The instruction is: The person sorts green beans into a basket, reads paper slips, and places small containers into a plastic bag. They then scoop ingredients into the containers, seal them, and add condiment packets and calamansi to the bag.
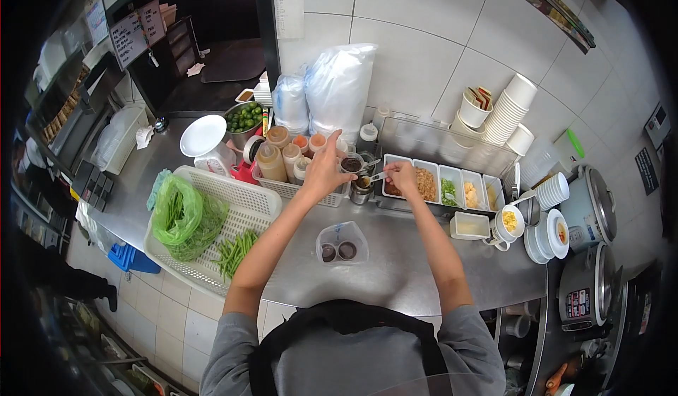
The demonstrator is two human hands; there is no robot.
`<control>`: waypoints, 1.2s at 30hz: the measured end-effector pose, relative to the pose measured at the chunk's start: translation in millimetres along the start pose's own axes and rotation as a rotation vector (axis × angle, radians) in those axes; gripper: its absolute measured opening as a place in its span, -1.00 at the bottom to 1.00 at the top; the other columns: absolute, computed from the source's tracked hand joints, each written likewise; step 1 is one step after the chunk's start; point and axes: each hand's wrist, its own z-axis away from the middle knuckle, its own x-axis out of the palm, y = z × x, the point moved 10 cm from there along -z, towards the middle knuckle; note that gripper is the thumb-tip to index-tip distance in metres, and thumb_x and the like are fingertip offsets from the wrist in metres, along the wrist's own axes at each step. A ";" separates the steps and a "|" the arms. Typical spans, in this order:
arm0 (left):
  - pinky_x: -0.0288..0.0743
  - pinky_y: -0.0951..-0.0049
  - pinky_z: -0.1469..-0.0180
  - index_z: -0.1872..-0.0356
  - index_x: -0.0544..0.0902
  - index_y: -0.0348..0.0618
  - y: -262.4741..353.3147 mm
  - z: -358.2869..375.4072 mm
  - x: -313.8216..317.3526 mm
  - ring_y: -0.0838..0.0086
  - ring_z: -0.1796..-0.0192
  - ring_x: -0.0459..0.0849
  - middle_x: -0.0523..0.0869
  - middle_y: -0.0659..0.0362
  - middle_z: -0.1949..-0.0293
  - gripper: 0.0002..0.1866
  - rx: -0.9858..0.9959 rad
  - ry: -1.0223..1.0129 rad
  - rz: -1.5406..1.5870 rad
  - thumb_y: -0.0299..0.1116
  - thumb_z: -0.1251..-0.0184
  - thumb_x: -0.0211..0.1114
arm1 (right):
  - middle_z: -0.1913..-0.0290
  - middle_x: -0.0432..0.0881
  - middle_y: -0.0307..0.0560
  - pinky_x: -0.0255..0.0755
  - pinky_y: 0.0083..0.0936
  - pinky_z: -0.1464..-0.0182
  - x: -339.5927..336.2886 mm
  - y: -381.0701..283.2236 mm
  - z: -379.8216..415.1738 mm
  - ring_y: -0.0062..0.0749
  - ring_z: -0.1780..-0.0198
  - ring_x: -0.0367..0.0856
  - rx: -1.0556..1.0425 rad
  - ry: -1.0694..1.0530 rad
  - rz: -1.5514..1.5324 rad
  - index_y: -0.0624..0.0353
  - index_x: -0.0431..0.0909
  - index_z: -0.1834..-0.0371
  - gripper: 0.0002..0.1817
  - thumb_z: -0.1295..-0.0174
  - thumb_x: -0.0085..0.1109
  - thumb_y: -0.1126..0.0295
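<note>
My left hand (327,172) is closed around a small clear cup (351,163) of dark sauce, thumb and fingers on its sides. In my right hand (402,178) is a small spoon (378,177), pinched by its handle. The spoon's bowl end is over a small metal container (361,190) with brownish contents, just beside the cup. Nearer to me on the steel counter, a clear plastic bag (342,243) holds two similar cups of dark sauce. The row of topping trays (452,184) lies right beside my right hand, with squeeze bottles (270,163) left of my left hand.
On the left sits a white basket (233,197) with green beans (236,252) and a green bag of vegetables (185,219). White bowls (558,228), stacked paper cups (510,110) and rice cookers (587,283) stand right. Behind are tall plastic bags (344,85) and a bowl of limes (244,117).
</note>
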 end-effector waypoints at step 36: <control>0.45 0.26 0.09 -0.34 0.08 -0.14 7.8 -7.6 0.7 0.22 0.17 0.59 0.66 0.09 0.21 0.09 0.024 0.059 0.033 -0.35 0.30 0.59 | 0.44 0.65 -0.07 0.48 -0.63 0.35 -53.1 -176.7 83.6 -0.53 0.44 0.62 -0.542 0.191 -0.226 0.31 0.62 0.27 -0.89 -0.18 0.12 0.57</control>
